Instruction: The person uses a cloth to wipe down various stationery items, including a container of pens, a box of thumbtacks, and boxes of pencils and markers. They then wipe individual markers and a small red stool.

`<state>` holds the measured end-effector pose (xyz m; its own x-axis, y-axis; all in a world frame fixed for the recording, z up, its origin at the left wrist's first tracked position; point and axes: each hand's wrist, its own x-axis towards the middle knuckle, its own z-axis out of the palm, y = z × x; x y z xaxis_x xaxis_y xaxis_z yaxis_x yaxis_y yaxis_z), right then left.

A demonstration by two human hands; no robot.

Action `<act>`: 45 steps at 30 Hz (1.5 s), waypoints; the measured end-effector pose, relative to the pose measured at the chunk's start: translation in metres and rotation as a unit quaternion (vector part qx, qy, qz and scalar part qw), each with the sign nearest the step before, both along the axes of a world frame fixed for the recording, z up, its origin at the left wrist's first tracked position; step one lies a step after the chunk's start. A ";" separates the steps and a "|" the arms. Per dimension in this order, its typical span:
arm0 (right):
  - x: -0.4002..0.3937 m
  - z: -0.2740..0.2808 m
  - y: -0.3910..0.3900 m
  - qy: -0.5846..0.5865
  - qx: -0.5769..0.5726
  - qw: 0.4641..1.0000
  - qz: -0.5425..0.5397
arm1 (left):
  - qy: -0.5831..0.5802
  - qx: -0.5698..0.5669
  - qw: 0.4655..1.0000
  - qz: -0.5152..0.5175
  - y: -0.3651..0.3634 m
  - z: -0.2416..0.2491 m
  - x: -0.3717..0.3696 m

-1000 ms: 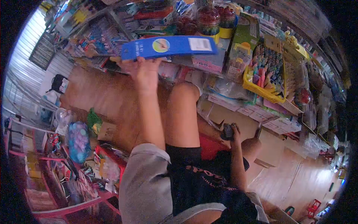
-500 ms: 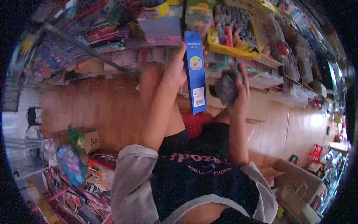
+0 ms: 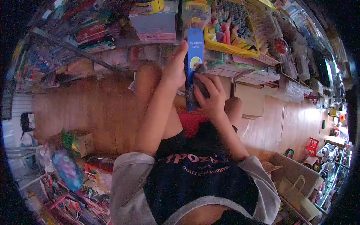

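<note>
1. Upright before the shelves, a long blue box (image 3: pixel 194 56) is held up by the left hand (image 3: pixel 175 69), whose fingers are closed around its left edge, the thumb raised beside it.
2. Against the lower half of the box, a dark grey cloth (image 3: pixel 198 80) is pressed by the right hand (image 3: pixel 211 98); the fingers are curled over the cloth, so it is gripped rather than laid flat.
3. Behind the box, a yellow basket (image 3: pixel 228 48) filled with small coloured items is seen on the shelf, with a pink carton (image 3: pixel 154 26) to its left.
4. Below the hands, a red stool (image 3: pixel 191 122) is partly hidden by the forearms.
5. On the wooden floor to the left, a cardboard box (image 3: pixel 79 141) with a green flap is set down, well apart from the hands.
</note>
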<state>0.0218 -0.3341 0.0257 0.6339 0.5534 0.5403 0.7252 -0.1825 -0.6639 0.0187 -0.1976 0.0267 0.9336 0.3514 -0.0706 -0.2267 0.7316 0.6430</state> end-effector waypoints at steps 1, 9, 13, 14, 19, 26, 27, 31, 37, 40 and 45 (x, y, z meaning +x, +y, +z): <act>0.004 0.004 0.002 0.001 -0.004 1.000 -0.002 | 0.001 -0.004 1.000 -0.002 -0.008 0.007 -0.003; 0.027 0.016 0.032 -0.189 0.057 0.977 -0.085 | 0.007 -0.050 0.998 -0.040 -0.006 -0.016 0.002; -0.004 -0.018 0.009 -0.155 0.037 0.986 -0.040 | -0.060 -0.046 0.996 0.057 -0.001 -0.004 -0.004; -0.008 -0.026 0.001 -0.153 0.036 0.987 -0.038 | -0.071 -0.043 0.994 0.068 0.001 -0.006 -0.003; -0.018 -0.039 -0.021 -0.111 0.042 0.992 -0.042 | -0.057 0.028 0.998 0.029 -0.004 0.004 -0.008; 0.027 0.019 0.021 -0.173 0.065 0.979 -0.084 | -0.005 0.005 0.999 -0.035 -0.023 -0.007 -0.001; 0.033 0.021 0.024 -0.189 0.071 0.975 -0.096 | 0.016 -0.008 1.000 -0.004 -0.025 -0.005 -0.002; 0.028 0.011 0.018 -0.179 0.033 0.980 -0.076 | -0.019 -0.046 0.999 -0.010 -0.012 -0.016 0.002; 0.022 -0.047 -0.035 0.049 0.013 0.998 -0.043 | -0.039 0.030 0.997 0.062 0.000 -0.007 -0.002; 0.024 -0.030 -0.048 0.306 0.061 0.949 -0.047 | -0.032 -0.007 0.999 0.031 -0.005 -0.007 -0.001; 0.019 0.005 -0.035 0.536 0.183 0.824 -0.010 | -0.006 -0.058 0.998 0.005 -0.021 -0.002 0.004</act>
<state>0.0409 -0.3687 0.0302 0.8630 0.4606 -0.2075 -0.3144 0.1682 -0.9343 0.0228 -0.2186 0.0251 0.9309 0.3512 -0.1006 -0.2419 0.7989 0.5507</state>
